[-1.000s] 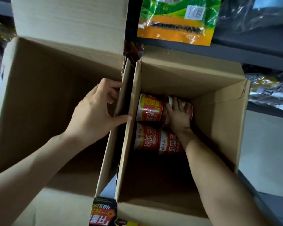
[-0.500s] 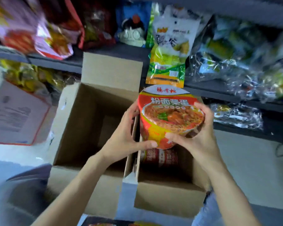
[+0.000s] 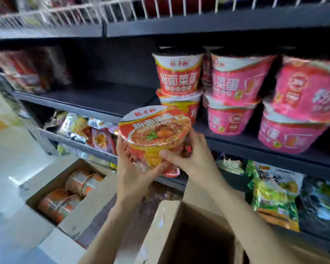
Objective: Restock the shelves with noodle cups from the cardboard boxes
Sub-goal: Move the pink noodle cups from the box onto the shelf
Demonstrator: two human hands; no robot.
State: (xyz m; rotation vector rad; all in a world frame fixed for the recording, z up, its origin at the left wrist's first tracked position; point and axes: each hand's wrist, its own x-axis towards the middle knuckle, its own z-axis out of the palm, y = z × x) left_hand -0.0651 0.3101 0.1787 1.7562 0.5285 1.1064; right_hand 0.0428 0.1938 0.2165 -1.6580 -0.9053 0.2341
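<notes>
I hold a red noodle cup (image 3: 154,136) in front of the dark shelf (image 3: 95,100), lid tilted toward me. My left hand (image 3: 133,172) grips it from the left and below. My right hand (image 3: 192,159) grips its right side, thumb across the front. Two red cups (image 3: 179,77) stand stacked on the shelf just behind it, with pink cups (image 3: 236,92) stacked to their right. An open cardboard box (image 3: 189,235) sits below my arms, its inside dark. Another open box (image 3: 69,193) at lower left holds several cups.
The shelf stretch left of the red stack is bare, with blurred red packets (image 3: 23,71) at its far left. Lower shelves carry snack bags (image 3: 274,191). A white wire rail (image 3: 122,10) runs along the shelf above. Pale floor (image 3: 13,159) lies to the left.
The view swung up from the boxes to the shelf. The cup, lifted out of the box by my right hand, rose with both hands to shelf height.
</notes>
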